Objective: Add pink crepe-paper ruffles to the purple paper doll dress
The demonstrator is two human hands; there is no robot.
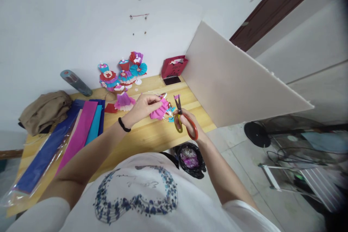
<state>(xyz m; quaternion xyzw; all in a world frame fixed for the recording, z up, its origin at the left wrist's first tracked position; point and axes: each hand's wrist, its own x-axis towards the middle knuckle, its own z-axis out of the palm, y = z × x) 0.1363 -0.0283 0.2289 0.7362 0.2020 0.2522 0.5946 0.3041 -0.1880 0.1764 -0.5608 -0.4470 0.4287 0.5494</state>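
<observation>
Scissors (179, 110) sit in the right hand (185, 120), head view: fingers wrapped on the yellow and orange loops, blades slightly parted, tips toward the desk's (141, 137) far edge. Left hand (146, 105) pinches pink ruffled crepe paper (157, 113), thumb and fingertips closed on it, over the desk's right half. Blades sit beside the paper, apart from it. Blue scraps (171, 119) lie next to it. Paper-dress figures (108, 76) line the far edge; red gift bag (174, 67) and phone (172, 81) at far right corner; magenta crepe sheet (78, 134) toward left end. Judgement: pinch lightly so pleats don't crush, hold the edge taut, keep left fingertips clear of the blades, short snips only, loose scraps kept out of the cut.
</observation>
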